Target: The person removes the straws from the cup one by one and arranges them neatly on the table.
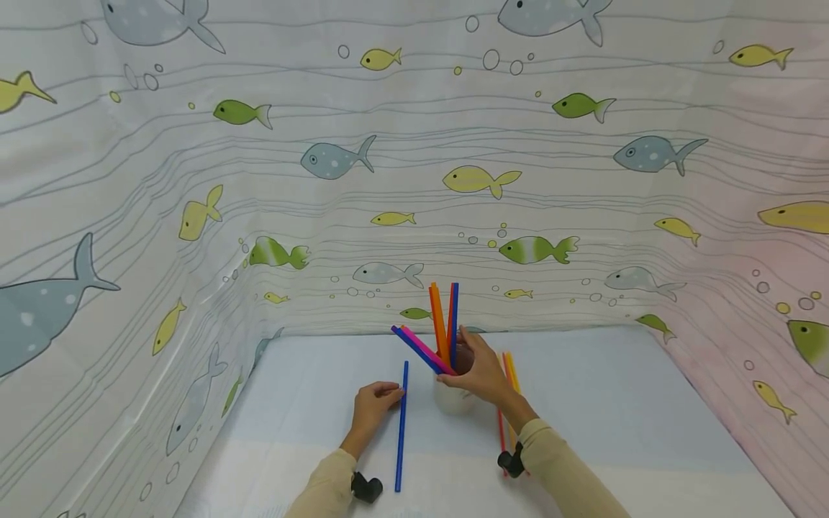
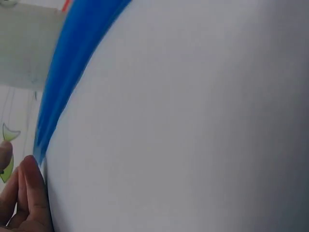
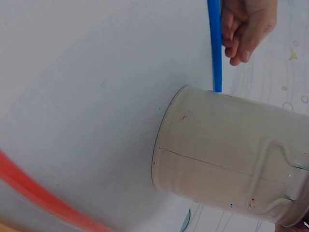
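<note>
A whitish cylindrical container (image 1: 455,398) stands upright on the table, with several coloured sticks (image 1: 440,327) (orange, red, blue, pink) leaning out of its top. My right hand (image 1: 482,370) grips the container at its rim, thumb on the near side and fingers around the far side. The right wrist view shows the container's side (image 3: 217,150) with a raised handle-like loop. My left hand (image 1: 374,409) rests beside a single blue stick (image 1: 401,439), fingertips touching its edge. In the left wrist view that blue stick (image 2: 72,58) runs to the fingertips, and the thumb is apart from them.
Right of the container, partly under my right forearm, lie a red stick (image 1: 501,424) and a yellow-orange stick (image 1: 512,370). A fish-patterned curtain (image 1: 414,180) encloses the pale table (image 1: 602,410) at the back and on both sides.
</note>
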Action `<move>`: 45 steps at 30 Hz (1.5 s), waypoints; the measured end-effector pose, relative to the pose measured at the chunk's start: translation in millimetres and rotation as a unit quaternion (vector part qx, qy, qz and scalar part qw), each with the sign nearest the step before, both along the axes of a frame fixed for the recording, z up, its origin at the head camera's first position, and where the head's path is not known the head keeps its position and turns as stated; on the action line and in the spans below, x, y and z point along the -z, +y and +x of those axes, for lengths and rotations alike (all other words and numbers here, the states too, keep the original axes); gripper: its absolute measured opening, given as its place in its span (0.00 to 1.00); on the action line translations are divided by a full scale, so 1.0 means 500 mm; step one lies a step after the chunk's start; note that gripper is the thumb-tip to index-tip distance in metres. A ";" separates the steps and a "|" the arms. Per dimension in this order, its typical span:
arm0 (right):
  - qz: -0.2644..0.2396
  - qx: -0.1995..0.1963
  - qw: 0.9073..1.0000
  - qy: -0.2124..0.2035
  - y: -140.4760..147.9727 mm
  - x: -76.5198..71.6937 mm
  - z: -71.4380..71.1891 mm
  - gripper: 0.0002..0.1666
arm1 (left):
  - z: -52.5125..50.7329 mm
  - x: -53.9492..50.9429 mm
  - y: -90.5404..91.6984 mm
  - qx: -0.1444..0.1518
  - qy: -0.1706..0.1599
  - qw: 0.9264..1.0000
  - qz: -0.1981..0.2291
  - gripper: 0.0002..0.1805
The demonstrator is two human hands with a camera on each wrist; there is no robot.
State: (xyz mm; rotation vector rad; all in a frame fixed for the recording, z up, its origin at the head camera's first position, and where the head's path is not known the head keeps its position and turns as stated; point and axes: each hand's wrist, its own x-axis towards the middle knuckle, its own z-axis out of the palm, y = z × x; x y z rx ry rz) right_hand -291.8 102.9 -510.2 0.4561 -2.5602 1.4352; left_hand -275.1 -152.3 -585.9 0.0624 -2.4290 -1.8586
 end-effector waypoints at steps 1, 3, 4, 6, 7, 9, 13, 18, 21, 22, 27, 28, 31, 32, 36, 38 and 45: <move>0.001 0.000 1.000 0.001 -0.001 0.001 0.000 0.66 | 0.001 -0.001 -0.001 0.000 0.000 1.000 0.000 0.14; 0.002 0.000 1.000 0.002 -0.001 0.002 0.000 0.66 | 0.002 -0.002 -0.003 0.000 -0.001 1.000 0.000 0.14; 0.001 -0.001 1.000 0.002 -0.001 0.002 0.001 0.66 | 0.003 -0.003 -0.004 -0.001 -0.003 1.000 -0.003 0.14; 0.003 0.001 1.000 0.000 -0.002 0.002 0.001 0.66 | 0.005 -0.005 -0.005 0.004 -0.004 1.000 -0.017 0.14; 0.004 0.002 1.000 -0.001 -0.002 0.002 0.001 0.66 | 0.006 -0.007 -0.005 0.007 -0.005 1.000 -0.025 0.15; 0.006 0.003 1.000 -0.005 -0.002 0.001 0.002 0.67 | 0.009 -0.010 -0.004 0.016 -0.009 0.999 -0.044 0.15; 0.011 0.005 1.000 -0.002 -0.002 0.002 0.004 0.68 | 0.017 -0.020 0.008 0.028 -0.014 0.995 -0.099 0.18; 0.003 0.005 1.000 0.001 0.001 0.000 0.006 0.68 | 0.017 -0.031 0.040 0.048 -0.005 0.982 -0.182 0.19; 0.000 0.004 1.000 -0.002 0.002 -0.001 0.006 0.68 | 0.013 -0.035 0.056 0.059 -0.008 0.973 -0.222 0.18; 0.000 0.004 1.000 -0.003 0.002 -0.001 0.006 0.68 | 0.012 -0.037 0.059 0.061 -0.010 0.971 -0.230 0.17; 0.000 0.004 1.000 -0.009 -0.001 -0.004 0.006 0.67 | 0.014 -0.050 0.057 0.056 -0.023 0.969 -0.238 0.12; 0.000 0.005 1.000 -0.010 -0.001 -0.004 0.005 0.67 | 0.015 -0.053 0.054 0.052 -0.026 0.971 -0.234 0.11; -0.002 0.004 1.000 -0.010 0.000 -0.005 0.004 0.67 | 0.019 -0.058 0.043 0.043 -0.027 0.974 -0.222 0.10; -0.002 0.003 1.000 -0.008 0.001 -0.004 0.003 0.67 | 0.020 -0.059 0.039 0.041 -0.027 0.975 -0.219 0.09; 0.000 0.002 1.000 -0.001 0.003 -0.002 -0.001 0.67 | 0.022 -0.060 0.027 0.038 -0.026 0.976 -0.214 0.10; 0.001 0.003 1.000 0.000 0.003 -0.002 -0.001 0.67 | 0.022 -0.059 0.025 0.037 -0.027 0.976 -0.213 0.10; -0.005 -0.001 1.000 -0.002 0.000 0.003 0.003 0.67 | 0.027 -0.054 0.021 0.028 -0.034 0.977 -0.207 0.09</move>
